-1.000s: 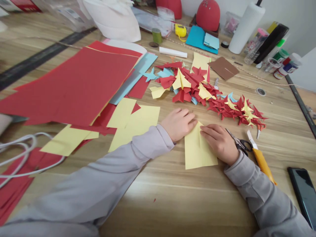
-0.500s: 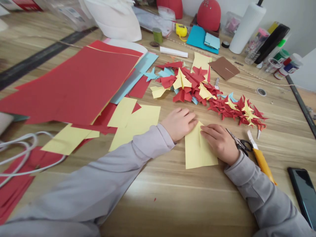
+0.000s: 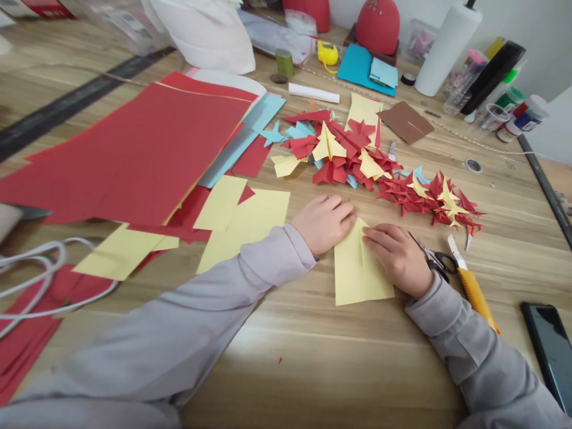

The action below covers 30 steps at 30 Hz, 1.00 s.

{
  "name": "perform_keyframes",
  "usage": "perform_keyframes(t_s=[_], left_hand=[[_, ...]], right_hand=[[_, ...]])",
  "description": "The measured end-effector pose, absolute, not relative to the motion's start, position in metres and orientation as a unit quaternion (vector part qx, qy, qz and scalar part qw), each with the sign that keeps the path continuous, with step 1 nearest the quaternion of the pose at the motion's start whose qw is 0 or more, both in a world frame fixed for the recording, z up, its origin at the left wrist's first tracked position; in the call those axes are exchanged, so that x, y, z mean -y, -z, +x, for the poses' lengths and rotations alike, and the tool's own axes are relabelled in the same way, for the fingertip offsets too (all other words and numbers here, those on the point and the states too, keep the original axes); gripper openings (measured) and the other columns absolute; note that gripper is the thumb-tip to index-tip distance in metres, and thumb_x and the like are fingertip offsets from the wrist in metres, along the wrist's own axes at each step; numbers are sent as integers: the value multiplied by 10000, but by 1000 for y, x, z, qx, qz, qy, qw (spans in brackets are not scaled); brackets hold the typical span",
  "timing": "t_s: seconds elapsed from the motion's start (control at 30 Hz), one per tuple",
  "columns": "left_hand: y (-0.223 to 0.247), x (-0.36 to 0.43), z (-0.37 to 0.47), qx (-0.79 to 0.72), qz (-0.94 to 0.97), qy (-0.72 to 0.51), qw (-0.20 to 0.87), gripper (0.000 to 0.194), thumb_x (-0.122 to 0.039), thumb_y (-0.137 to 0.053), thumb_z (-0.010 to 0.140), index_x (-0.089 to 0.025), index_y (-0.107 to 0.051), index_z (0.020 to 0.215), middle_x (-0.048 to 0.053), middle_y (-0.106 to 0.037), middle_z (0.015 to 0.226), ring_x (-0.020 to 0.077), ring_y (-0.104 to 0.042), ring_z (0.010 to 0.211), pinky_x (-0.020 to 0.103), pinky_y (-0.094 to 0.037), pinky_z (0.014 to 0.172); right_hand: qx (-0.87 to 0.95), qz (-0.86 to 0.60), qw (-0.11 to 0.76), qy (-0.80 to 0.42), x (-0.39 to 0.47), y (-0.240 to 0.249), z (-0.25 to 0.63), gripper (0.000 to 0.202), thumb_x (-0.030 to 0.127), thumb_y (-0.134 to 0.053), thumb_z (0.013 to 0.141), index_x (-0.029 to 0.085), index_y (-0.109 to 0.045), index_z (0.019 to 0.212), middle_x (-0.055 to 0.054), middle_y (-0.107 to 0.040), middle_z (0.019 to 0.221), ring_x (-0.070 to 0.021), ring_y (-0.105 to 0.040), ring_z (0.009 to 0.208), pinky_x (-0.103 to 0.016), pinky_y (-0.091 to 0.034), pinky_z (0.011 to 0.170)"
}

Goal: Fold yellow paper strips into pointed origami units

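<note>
A creased sheet of yellow paper (image 3: 357, 277) lies on the wooden table between my hands, its upper end folded to a point. My left hand (image 3: 323, 224), fingers bent and close together, holds the upper left edge of the sheet. At the upper right side, my right hand (image 3: 397, 256) grips the paper with its fingers pressed together; the thumb is mostly hidden. Just beyond them lies a heap of folded red, yellow and blue paper planes (image 3: 351, 152). More folded red pieces (image 3: 415, 196) continue to the right.
Scissors (image 3: 440, 262) and an orange-handled cutter (image 3: 478, 298) lie beside my right wrist. A phone (image 3: 549, 351) sits at far right. Large red sheets (image 3: 134, 149), yellow sheets (image 3: 257, 220) and a white cable (image 3: 49, 274) are on the left. Bottles and jars stand at the back right.
</note>
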<state>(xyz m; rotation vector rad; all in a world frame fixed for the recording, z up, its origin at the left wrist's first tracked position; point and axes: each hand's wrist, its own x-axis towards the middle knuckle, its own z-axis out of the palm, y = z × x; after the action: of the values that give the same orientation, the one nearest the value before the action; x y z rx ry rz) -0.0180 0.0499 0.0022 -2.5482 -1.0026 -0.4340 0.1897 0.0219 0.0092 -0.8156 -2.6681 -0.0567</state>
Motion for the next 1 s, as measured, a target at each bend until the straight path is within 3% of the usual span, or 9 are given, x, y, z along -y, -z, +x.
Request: perform_keyframes(t_s=[0.17, 0.37, 0.77, 1.0], left_hand=[[-1, -50, -19, 357, -908, 149, 161, 259, -221, -386, 903, -206, -612, 1030, 73, -612, 965, 189, -480, 827, 335, -337, 671], [1, -50, -19, 360, -904, 157, 167, 247, -237, -408, 896, -223, -629, 1007, 61, -615, 959, 194, -472, 821, 336, -337, 672], [2, -51, -17, 369, -896, 166, 181, 243, -200, -403, 892, -145, -637, 924, 72, -641, 928, 188, -496, 803, 327, -352, 656], [3, -52, -22, 301, -929, 169, 134, 271, -229, -373, 916, -187, -612, 1038, 51, -603, 1162, 185, -512, 980, 321, -370, 740]], right_hand=[[942, -287, 173, 26, -22, -10, 190, 243, 140, -417, 895, 136, -620, 1028, -98, -633, 1124, -223, -521, 983, -377, -462, 769], [942, -284, 175, 31, -22, -10, 190, 235, 137, -423, 892, 122, -619, 1021, -97, -637, 1115, -227, -525, 971, -375, -461, 762], [942, -285, 175, 31, -22, -10, 190, 242, 133, -415, 892, 132, -621, 1019, -100, -637, 1116, -224, -518, 970, -380, -458, 757], [942, -286, 170, 33, -22, -10, 189, 251, 131, -405, 894, 140, -626, 1013, -99, -633, 1119, -223, -518, 986, -377, -461, 770]])
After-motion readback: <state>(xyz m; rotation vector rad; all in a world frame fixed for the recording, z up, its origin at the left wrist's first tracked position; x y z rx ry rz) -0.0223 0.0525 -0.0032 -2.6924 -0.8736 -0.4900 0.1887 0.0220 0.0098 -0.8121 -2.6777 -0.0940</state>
